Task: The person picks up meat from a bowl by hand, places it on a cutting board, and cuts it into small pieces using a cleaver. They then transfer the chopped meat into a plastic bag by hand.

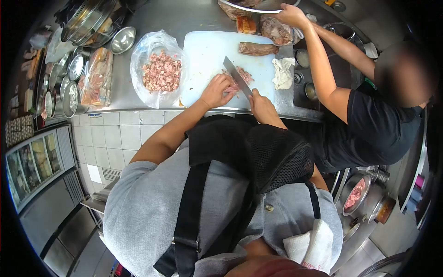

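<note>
My right hand (263, 107) is wrapped round the handle of a large knife (237, 77), whose blade points up and left over the white cutting board (203, 51). My left hand (218, 91) presses with bent fingers on a piece of pink meat (233, 87) just left of the blade. Small chopped bits (244, 75) lie on the blade's right side. A long brown piece of meat (258, 49) rests near the board's upper right corner. Left of the board, a clear plastic bag (141, 57) holds diced meat (161, 71).
A co-worker (374, 115) at the right reaches over the counter, one hand (291, 16) at a large tray (258, 9). A white cloth (283, 74) lies at the board's right edge. Metal bowls (123, 40) and packed meat (97, 76) stand at the left.
</note>
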